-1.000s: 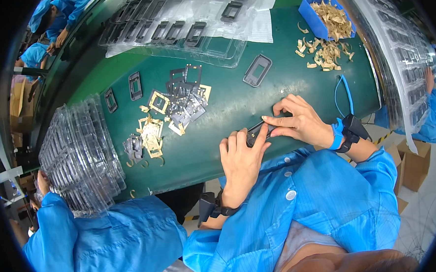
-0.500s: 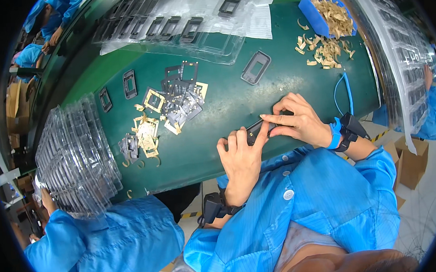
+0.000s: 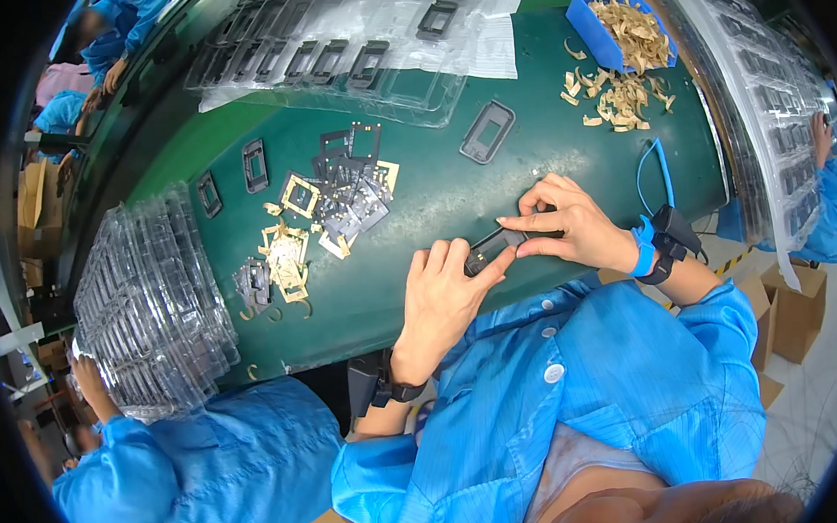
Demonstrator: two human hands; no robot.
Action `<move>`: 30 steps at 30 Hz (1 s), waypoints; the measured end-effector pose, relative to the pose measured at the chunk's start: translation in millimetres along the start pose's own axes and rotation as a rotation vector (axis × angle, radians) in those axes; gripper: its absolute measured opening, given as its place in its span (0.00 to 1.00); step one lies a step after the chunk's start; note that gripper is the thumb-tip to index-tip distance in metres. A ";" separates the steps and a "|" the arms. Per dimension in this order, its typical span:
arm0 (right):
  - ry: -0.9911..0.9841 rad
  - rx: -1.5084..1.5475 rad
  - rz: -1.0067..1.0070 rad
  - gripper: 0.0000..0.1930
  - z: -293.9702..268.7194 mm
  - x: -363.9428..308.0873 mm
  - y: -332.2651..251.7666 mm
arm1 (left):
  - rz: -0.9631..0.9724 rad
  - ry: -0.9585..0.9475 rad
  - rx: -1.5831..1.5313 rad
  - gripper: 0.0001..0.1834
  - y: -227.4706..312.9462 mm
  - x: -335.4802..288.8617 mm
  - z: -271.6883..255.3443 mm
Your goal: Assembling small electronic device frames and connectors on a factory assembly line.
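Close to the near edge of the green table, a small dark rectangular frame [image 3: 494,248] with gold-coloured spots is gripped between both hands. My left hand [image 3: 447,293] pinches its left end, with the thumb along the near side. At its right end my right hand [image 3: 568,223] pinches it between thumb and fingers. Part of the frame lies hidden under the fingers. Beyond the hands lies a larger dark grey plastic frame [image 3: 487,132]. Left of them sit a loose pile of dark thin flat pieces [image 3: 353,184] and cream-coloured cutouts [image 3: 288,259].
A blue bin [image 3: 596,34] of curled tan strips stands far right, with more strips [image 3: 623,99] spilled before it. Clear trays [image 3: 372,93] of dark frames lie at the back; stacked clear trays [image 3: 146,295] stand left. A blue cord loop [image 3: 667,168] lies right. A co-worker's blue sleeve [image 3: 117,467] is lower left.
My left hand has shifted a little left and down, its index finger drawn back, so more of the dark frame shows. My right hand keeps its pinch. The whole view has moved slightly.
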State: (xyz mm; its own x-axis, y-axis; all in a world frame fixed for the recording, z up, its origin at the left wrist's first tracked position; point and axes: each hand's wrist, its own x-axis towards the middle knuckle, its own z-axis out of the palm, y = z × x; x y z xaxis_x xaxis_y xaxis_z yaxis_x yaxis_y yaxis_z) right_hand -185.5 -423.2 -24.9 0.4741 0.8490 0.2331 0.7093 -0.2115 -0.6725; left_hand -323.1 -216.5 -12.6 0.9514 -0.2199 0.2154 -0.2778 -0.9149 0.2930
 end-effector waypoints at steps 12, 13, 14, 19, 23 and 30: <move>-0.002 0.013 -0.024 0.25 0.1 1.8 0.6 | -0.014 0.008 0.117 0.25 5.6 -0.3 0.8; -0.007 0.031 -0.064 0.25 1.6 5.7 0.9 | -0.052 0.030 0.066 0.24 5.7 -2.6 -0.4; -0.003 0.002 -0.056 0.25 -0.4 4.4 1.3 | -0.076 0.066 0.037 0.24 8.2 -4.0 5.3; 0.050 -0.042 -0.011 0.28 -0.2 -1.7 -7.0 | -0.162 0.249 -0.095 0.25 15.3 -9.2 17.7; 0.040 -0.137 -0.072 0.26 0.8 -2.5 -13.7 | -0.223 0.345 -0.070 0.27 24.9 -16.1 30.4; 0.099 -0.278 -0.212 0.21 4.6 -2.6 -19.8 | -0.209 0.418 0.064 0.29 25.8 -17.8 46.1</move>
State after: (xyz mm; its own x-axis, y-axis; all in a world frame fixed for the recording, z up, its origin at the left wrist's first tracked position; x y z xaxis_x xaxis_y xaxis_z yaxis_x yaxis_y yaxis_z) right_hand -203.1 -419.0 -15.4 0.3395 0.8401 0.4231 0.9056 -0.1704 -0.3884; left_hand -341.1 -251.7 -51.8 0.8473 0.1148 0.5186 -0.0643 -0.9470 0.3146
